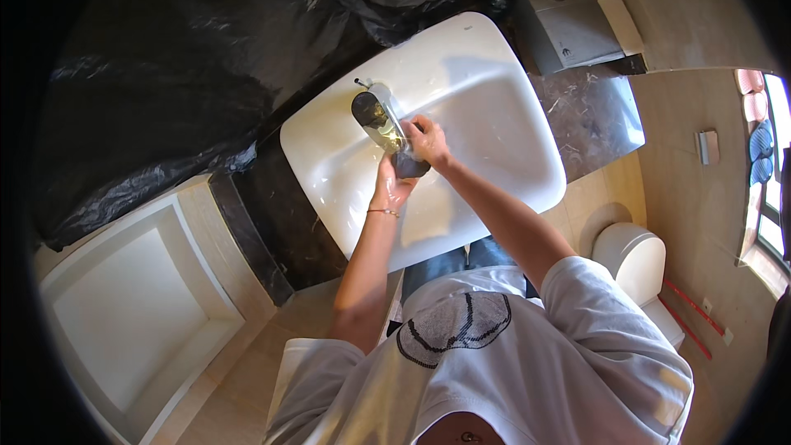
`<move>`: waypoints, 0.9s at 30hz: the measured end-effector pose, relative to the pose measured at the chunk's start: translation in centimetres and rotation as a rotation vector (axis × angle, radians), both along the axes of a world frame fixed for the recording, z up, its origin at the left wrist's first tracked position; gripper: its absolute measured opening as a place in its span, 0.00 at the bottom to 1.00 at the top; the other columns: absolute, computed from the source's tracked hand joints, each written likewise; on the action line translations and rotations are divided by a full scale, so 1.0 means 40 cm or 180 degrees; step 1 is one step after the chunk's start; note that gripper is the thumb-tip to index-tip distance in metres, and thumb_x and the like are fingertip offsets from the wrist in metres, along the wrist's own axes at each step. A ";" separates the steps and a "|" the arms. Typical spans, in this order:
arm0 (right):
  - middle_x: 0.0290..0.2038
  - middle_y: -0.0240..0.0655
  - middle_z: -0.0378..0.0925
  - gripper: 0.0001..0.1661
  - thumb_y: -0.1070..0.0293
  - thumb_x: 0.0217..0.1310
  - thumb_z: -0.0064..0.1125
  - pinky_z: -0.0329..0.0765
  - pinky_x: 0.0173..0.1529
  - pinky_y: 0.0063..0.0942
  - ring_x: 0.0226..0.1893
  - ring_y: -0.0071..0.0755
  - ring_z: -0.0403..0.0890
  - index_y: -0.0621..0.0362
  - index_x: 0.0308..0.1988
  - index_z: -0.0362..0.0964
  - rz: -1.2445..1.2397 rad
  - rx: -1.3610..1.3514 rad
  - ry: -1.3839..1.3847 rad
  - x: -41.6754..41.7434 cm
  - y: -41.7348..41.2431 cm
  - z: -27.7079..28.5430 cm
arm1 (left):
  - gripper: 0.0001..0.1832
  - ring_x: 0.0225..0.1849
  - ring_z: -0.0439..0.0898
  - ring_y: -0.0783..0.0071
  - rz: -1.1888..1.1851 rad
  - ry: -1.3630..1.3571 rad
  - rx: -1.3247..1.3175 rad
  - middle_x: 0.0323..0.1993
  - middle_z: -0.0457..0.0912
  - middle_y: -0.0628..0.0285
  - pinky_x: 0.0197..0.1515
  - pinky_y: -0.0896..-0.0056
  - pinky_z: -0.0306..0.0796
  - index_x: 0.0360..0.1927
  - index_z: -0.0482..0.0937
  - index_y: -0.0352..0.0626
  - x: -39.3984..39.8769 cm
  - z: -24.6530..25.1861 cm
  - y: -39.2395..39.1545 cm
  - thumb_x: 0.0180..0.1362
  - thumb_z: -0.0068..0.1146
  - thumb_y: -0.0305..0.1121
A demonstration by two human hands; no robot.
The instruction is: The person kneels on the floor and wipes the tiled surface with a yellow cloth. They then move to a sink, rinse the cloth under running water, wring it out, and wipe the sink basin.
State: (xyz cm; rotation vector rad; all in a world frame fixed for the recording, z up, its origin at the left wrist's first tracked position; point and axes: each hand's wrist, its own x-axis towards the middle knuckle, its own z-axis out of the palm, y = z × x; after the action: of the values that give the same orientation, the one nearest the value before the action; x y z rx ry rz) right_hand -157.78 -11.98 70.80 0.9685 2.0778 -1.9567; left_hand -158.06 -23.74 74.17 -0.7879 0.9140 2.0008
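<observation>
Over a white ceramic washbasin (pixel 500 130), both hands are close together beneath a chrome faucet (pixel 378 118). My left hand (pixel 393 180), wet and with a thin bracelet at its wrist, supports a small dark rounded object (pixel 410 166) from the left and below. Against the upper right side of that object, my right hand (pixel 429 141) has its fingers curled. What the object is cannot be made out, as the hands and faucet cover part of it. Water appears to run over the fingers below the spout.
Black plastic sheeting (pixel 167 86) hangs behind the basin. A grey box (pixel 578 31) stands on the dark marble counter (pixel 584 117) at the right. To the lower right is a white toilet (pixel 633 259); slippers (pixel 761 142) rest by the window. A white-framed recess (pixel 136 315) is at left.
</observation>
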 end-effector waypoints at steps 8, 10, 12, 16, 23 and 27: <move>0.36 0.50 0.78 0.22 0.55 0.50 0.67 0.76 0.44 0.35 0.35 0.50 0.80 0.58 0.42 0.77 0.0657 0.1588 0.1242 0.068 -0.105 0.021 | 0.25 0.53 0.75 0.67 0.0318 0.0373 0.0522 0.52 0.77 0.60 0.57 0.62 0.69 0.56 0.71 0.46 -0.019 -0.088 -0.071 0.69 0.34 0.53; 0.32 0.52 0.78 0.20 0.54 0.51 0.66 0.76 0.41 0.41 0.33 0.57 0.78 0.61 0.34 0.77 0.0411 0.1332 0.1722 0.085 -0.133 0.081 | 0.22 0.46 0.78 0.67 0.0158 0.0943 0.0537 0.46 0.80 0.61 0.51 0.64 0.72 0.54 0.73 0.47 -0.012 -0.123 -0.094 0.70 0.34 0.49; 0.30 0.52 0.77 0.20 0.54 0.52 0.65 0.74 0.43 0.43 0.33 0.57 0.78 0.61 0.32 0.77 0.0382 0.1008 0.1410 0.088 -0.141 0.098 | 0.21 0.45 0.78 0.68 0.0857 0.0982 0.2103 0.44 0.80 0.62 0.50 0.65 0.72 0.52 0.73 0.46 0.030 -0.135 -0.040 0.70 0.35 0.47; 0.29 0.54 0.77 0.20 0.54 0.52 0.65 0.75 0.40 0.44 0.32 0.60 0.78 0.62 0.30 0.77 0.0518 0.1081 0.0914 0.084 -0.152 0.103 | 0.15 0.41 0.79 0.65 -0.0007 0.0787 0.0737 0.41 0.79 0.59 0.48 0.63 0.74 0.46 0.74 0.41 0.015 -0.179 -0.117 0.68 0.39 0.39; 0.32 0.60 0.76 0.27 0.48 0.59 0.55 0.75 0.43 0.44 0.38 0.64 0.78 0.66 0.32 0.77 -0.0011 0.0709 -0.0216 0.038 -0.078 0.061 | 0.18 0.44 0.80 0.69 0.0008 -0.0286 -0.0495 0.43 0.80 0.62 0.47 0.65 0.76 0.48 0.74 0.43 0.012 -0.090 -0.028 0.67 0.42 0.46; 0.37 0.55 0.80 0.45 0.32 0.60 0.47 0.74 0.49 0.39 0.41 0.44 0.80 0.74 0.38 0.77 -0.0785 -0.0518 -0.0737 0.018 0.002 -0.036 | 0.23 0.46 0.80 0.72 -0.0117 -0.0204 -0.0374 0.45 0.80 0.67 0.46 0.67 0.76 0.50 0.73 0.47 0.011 -0.009 0.012 0.66 0.42 0.55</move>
State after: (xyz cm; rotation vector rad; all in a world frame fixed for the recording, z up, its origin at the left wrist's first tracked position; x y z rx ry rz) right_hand -157.05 -11.89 69.35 1.3953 1.7168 -1.9736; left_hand -157.64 -23.25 73.81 -0.8888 1.0085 1.8929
